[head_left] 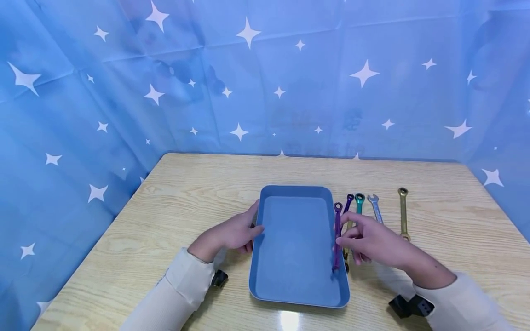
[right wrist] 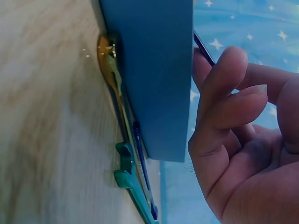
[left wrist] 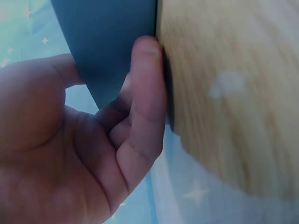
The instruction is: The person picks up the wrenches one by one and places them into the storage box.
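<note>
A blue rectangular tray lies on the wooden table. My left hand grips its left side, thumb over the rim and fingers along the outer wall. Over the tray's right rim, my right hand pinches a purple ratchet wrench between thumb and fingers, its ring end pointing away from me. In the right wrist view the wrench shows only as a dark strip above the rim, mostly hidden by the fingers.
Beside the tray's right wall lie a dark purple wrench, a gold wrench and a teal wrench. Farther right are a silver-blue open-end wrench and another gold wrench. A blue star-patterned curtain hangs behind the table.
</note>
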The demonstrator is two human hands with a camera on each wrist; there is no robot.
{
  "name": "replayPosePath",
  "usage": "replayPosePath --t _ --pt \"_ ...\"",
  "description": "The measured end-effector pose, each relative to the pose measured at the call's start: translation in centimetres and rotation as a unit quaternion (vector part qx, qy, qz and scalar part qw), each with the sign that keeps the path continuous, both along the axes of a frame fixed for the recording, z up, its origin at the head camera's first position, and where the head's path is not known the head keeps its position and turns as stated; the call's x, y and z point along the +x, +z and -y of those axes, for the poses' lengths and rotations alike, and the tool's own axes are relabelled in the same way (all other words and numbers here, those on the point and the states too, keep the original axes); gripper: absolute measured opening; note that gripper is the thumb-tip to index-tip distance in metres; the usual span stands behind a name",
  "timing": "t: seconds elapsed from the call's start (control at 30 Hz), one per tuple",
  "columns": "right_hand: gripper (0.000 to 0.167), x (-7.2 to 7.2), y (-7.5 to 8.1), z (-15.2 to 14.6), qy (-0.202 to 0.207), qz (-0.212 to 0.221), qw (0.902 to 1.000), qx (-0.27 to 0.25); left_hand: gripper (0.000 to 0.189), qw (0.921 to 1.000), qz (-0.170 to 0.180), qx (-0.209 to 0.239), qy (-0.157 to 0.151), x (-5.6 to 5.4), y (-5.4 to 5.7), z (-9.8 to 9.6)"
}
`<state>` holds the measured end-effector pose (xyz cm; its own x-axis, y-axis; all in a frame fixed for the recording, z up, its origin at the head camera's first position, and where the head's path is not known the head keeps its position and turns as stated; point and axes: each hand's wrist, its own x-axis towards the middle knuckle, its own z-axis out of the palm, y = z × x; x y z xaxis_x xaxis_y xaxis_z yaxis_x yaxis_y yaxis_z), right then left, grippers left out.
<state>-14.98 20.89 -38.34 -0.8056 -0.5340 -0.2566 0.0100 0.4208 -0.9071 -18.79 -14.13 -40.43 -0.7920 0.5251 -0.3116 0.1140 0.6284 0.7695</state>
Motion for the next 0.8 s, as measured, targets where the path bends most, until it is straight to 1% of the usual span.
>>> replayPosePath --t 0.17,0.3,0.43,0.57,0.63,0.67,0.8 --pt "0.042 0.0 -0.4 0.2 0.005 0.007 0.9999 -0.010 0.080 1.0000 -0.001 -0.002 0.000 -0.1 0.0 0.1" --pt "0.038 0.0 -0.7 0.7 0.006 0.005 0.9999 -0.008 0.080 1.0000 0.000 -0.002 -0.001 -0.1 0.0 0.1" --pt "0.036 0.1 -0.8 1.4 0.008 -0.007 0.9999 0.003 0.080 1.0000 0.003 -0.003 0.002 -0.2 -0.1 0.1" --pt "0.036 0.0 -0.8 2.0 0.015 -0.028 0.9993 0.020 0.080 0.9999 0.007 -0.004 0.007 -0.2 -0.2 0.1" --pt "0.042 -0.1 -0.8 2.2 0.015 -0.038 0.9987 0.029 0.079 0.9999 0.009 -0.003 0.009 -0.2 -0.2 0.1" --pt "0.043 -0.1 -0.8 2.2 0.016 -0.042 0.9984 0.034 0.079 0.9999 0.009 -0.003 0.009 -0.2 -0.2 0.1" --pt "0.032 -0.3 -0.8 2.6 0.013 -0.050 0.9975 0.048 0.080 1.0000 0.008 0.000 0.005 -0.3 -0.3 0.1"
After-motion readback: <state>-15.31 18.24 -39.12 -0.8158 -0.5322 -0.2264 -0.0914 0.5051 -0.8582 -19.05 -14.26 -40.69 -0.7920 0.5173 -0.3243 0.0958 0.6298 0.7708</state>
